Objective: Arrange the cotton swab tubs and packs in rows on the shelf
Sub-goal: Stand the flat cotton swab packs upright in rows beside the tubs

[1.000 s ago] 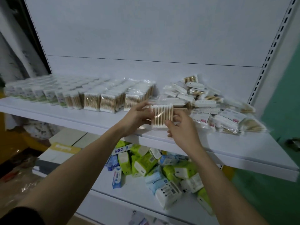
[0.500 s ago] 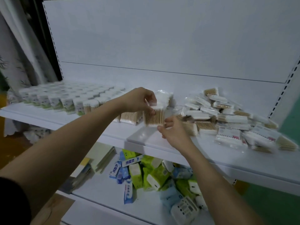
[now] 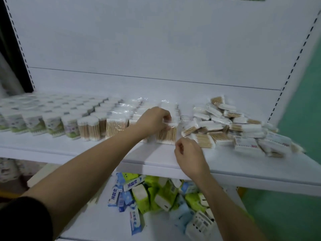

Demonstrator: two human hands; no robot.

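Note:
On the white shelf (image 3: 90, 150), round cotton swab tubs (image 3: 52, 124) stand in rows at the left, with upright clear swab packs (image 3: 116, 126) lined up beside them. My left hand (image 3: 153, 120) pinches the top of a swab pack (image 3: 167, 134) standing at the right end of that row. Just below and right of it, my right hand (image 3: 188, 153) hovers over the shelf's front with fingers loosely curled, holding nothing. A loose pile of swab packs (image 3: 239, 129) lies to the right.
The lower shelf (image 3: 97, 221) holds a jumble of green, blue and white boxes and packs (image 3: 156, 195). A white back panel rises behind the shelf, with slotted uprights at both sides. A green wall (image 3: 305, 119) is at the far right.
My left hand has carried the swab pack to the row's right end and set it upright there. My right hand has let go and drawn back toward the shelf's front.

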